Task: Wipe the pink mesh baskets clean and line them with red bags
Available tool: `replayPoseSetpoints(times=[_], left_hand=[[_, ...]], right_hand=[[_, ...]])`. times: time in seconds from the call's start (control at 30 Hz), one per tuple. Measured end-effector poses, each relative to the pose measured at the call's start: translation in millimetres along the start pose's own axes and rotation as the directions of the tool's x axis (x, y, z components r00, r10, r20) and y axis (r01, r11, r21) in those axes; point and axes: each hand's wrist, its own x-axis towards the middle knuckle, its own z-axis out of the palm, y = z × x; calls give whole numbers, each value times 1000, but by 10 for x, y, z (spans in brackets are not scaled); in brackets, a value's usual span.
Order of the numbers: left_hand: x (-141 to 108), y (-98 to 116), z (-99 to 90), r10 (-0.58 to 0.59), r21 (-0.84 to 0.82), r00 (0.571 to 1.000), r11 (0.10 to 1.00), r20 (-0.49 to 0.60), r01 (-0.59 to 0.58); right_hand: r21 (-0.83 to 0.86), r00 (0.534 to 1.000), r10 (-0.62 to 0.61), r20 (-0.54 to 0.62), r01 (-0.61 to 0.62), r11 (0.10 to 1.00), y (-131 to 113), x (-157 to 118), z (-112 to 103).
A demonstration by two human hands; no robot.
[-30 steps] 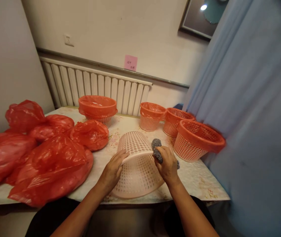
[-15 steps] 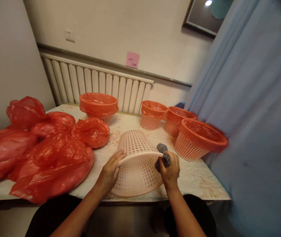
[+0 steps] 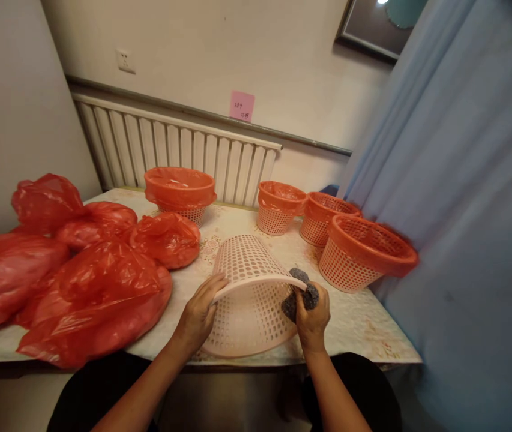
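A pale pink perforated plastic wastebasket (image 3: 249,264) lies on its side on the table, its mouth facing me. My left hand (image 3: 199,309) grips the left part of its rim, thumb inside and fingers on the outer wall. At the rim's right side, my right hand (image 3: 313,312) is closed on a dark grey cloth (image 3: 299,294). The cloth is folded over the rim, with part of it outside and part inside the basket. My right fingertips are partly hidden behind the cloth.
Filled red plastic bags (image 3: 102,294) crowd the table's left side. A red-lined basket (image 3: 180,189) stands at the back, and several more, including a large one (image 3: 350,264), stand at the right beside a blue curtain (image 3: 463,210). A radiator (image 3: 183,144) runs behind the patterned tablecloth (image 3: 364,330).
My right hand and the cloth have shifted slightly right and down along the rim. My left hand keeps its hold, and the basket stays nearly in place.
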Motion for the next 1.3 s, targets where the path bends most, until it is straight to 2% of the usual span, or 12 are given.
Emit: replayPoseSetpoints(times=[0.33, 0.5, 0.67, 0.83, 0.97, 1.07, 1.1, 1.17, 1.23, 1.3], left_hand=[[-1, 2, -2, -18, 1, 1000, 1000, 1, 18], [12, 26, -2, -14, 4, 1000, 1000, -2, 14], [22, 32, 10, -17, 8, 1000, 1000, -5, 17], [-12, -2, 8, -41, 6, 999, 999, -28, 42], [-107, -48, 1, -149, -28, 986, 989, -81, 147], [-185, -78, 24, -300, -34, 951, 954, -77, 298], [-199, -80, 39, -335, -30, 940, 942, -72, 333], [-193, -58, 70, -362, -11, 929, 932, -78, 363], [-125, 7, 91, -332, 19, 938, 942, -98, 335], [1, 101, 87, -243, 56, 966, 967, -85, 248]], right_hand=[[78, 980, 196, -32, -193, 978, 125, -190, 43], [138, 930, 365, -51, -356, 924, 264, -376, 99], [139, 861, 494, -118, -478, 867, 364, -631, 181], [111, 845, 498, -194, -486, 867, 347, -865, 233], [121, 868, 469, -164, -454, 883, 311, -755, 201], [124, 914, 389, -118, -375, 919, 242, -426, 98], [115, 943, 321, -93, -310, 944, 197, -285, 46], [78, 995, 95, -24, -93, 993, 65, 5, -74], [41, 987, -135, 83, 132, 990, -113, 272, -187], [18, 926, -309, 215, 313, 950, -308, 486, -262]])
